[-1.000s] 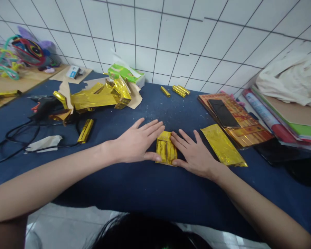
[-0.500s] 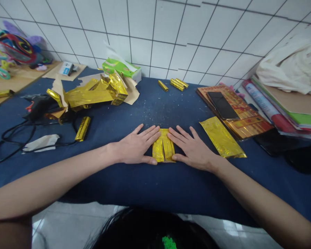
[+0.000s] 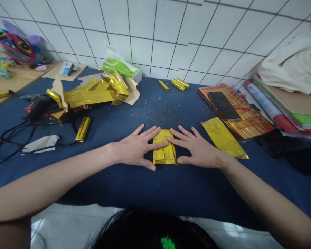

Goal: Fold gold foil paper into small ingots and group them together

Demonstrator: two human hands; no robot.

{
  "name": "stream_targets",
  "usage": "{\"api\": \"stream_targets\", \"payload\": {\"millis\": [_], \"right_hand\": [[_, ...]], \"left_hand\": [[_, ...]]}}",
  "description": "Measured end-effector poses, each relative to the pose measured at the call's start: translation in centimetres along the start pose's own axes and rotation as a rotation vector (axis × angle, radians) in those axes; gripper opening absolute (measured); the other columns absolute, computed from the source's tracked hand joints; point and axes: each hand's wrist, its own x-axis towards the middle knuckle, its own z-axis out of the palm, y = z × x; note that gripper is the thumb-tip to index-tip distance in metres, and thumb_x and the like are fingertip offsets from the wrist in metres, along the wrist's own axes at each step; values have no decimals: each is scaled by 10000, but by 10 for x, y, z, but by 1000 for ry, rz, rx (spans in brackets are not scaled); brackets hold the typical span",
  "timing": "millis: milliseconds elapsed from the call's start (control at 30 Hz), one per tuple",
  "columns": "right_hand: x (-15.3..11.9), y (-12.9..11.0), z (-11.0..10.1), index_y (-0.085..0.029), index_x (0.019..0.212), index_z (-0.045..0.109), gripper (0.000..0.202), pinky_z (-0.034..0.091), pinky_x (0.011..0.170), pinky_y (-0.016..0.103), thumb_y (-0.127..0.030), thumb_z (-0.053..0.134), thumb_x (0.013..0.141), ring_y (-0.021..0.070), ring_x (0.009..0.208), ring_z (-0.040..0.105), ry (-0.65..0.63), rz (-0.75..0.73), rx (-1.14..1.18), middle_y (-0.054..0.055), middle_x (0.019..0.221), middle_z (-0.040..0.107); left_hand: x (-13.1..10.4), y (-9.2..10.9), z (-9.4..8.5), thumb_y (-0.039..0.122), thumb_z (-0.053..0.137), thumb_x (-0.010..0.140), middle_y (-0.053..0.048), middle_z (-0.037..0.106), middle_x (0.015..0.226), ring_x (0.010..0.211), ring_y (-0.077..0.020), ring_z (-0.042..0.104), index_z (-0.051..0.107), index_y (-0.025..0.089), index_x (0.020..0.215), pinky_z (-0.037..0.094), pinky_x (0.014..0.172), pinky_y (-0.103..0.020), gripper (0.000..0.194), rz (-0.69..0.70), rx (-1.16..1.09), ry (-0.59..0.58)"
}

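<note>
At the near side of the blue tabletop point(image 3: 134, 186), a folded gold foil piece point(image 3: 169, 154) lies flat, probably held down so its folds don't spring up. It's right between the hands: left hand point(image 3: 137, 147) splayed, one finger across it; right hand point(image 3: 199, 148) splayed too, fingertips on the opposite edge, neither pinching anything. Can't really tell how hard they're pressing. Further back, small gold rolls point(image 3: 178, 85) sit near the tiled wall point(image 3: 167, 31), I'd guess just out of the way.

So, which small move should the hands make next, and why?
Perhaps smooth the small, folded gold foil rectangle toward its near edge: creases show, the left hand lies partly across it, and the right hand touches its right side.
</note>
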Motion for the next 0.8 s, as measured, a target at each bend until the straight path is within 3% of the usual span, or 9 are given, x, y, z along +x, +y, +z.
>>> {"api": "stream_targets", "payload": {"millis": [100, 233, 367, 567, 733, 800], "right_hand": [[2, 2, -16, -301, 1405, 173, 646, 101, 1032, 631, -591, 325, 849, 288, 1354, 142, -15, 30, 139, 26, 1463, 248], [11, -13, -26, -237, 1402, 221, 657, 66, 1048, 606, -590, 310, 855, 271, 1347, 189, 89, -16, 100, 68, 1454, 265], [19, -24, -9, -156, 1416, 162, 775, 81, 1051, 591, -643, 289, 827, 273, 1355, 161, 56, -123, -15, 125, 1471, 188], [9, -10, 14, -198, 1426, 47, 765, 125, 1043, 592, -626, 281, 837, 280, 1353, 162, 84, -86, -114, 102, 1477, 186], [8, -11, 13, -203, 1427, 61, 765, 125, 1043, 594, -627, 291, 833, 285, 1348, 182, 115, -84, -141, 93, 1472, 217], [9, -12, 13, -197, 1426, 84, 761, 121, 1038, 604, -631, 282, 832, 286, 1349, 180, 113, -79, -146, 96, 1471, 218]], "left_hand": [[0, 0, 0, 706, 430, 717, -114, -26, 1497, 1361, -345, 31, 172, 323, 1404, 39, 1044, -568, 827, 6, -14, 2], [0, 1, -1, 712, 407, 723, -129, -28, 1494, 1365, -325, 1, 161, 310, 1408, 25, 1043, -566, 831, 12, -16, -1], [1, 1, -1, 724, 405, 712, -120, -22, 1497, 1368, -307, -14, 166, 305, 1408, 13, 1052, -547, 847, 5, -15, -11], [-1, 2, 1, 698, 427, 725, -123, -4, 1497, 1369, -304, 3, 161, 312, 1407, 33, 1052, -543, 827, -5, 13, 3], [1, 3, -4, 755, 394, 682, -169, 76, 1484, 1369, -283, 77, 31, 156, 1427, 47, 1073, -502, 1023, -57, 6, -6], [6, 6, -9, 746, 355, 712, -173, 174, 1467, 1358, -278, 154, 75, 118, 1422, 74, 1074, -496, 989, -89, 10, -2]]}}
